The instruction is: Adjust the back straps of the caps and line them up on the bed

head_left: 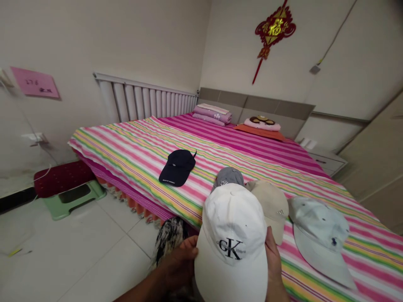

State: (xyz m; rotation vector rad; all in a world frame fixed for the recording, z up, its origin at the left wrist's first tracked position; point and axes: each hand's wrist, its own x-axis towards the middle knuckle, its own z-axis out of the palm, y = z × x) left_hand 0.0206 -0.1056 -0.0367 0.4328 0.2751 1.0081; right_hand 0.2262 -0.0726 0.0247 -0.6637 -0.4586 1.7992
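White CK cap [231,239] held up between both hands; left hand [176,262] and right hand [273,260] grip its sides, fingers pressed together; navy cap [177,167], gray cap [228,176], beige cap [267,205], pale blue cap [319,235] lie on the striped bed [252,155] beyond.

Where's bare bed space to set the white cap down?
Free: bedspread between navy cap and folded bedding, and left of navy cap to the bed edge. Crowded: around the white cap, by the gray cap, beige cap and blue cap.

Our white cap [233,218] bears black CK lettering [231,248]; the bed [132,142] stripes pink, white, yellow and green.
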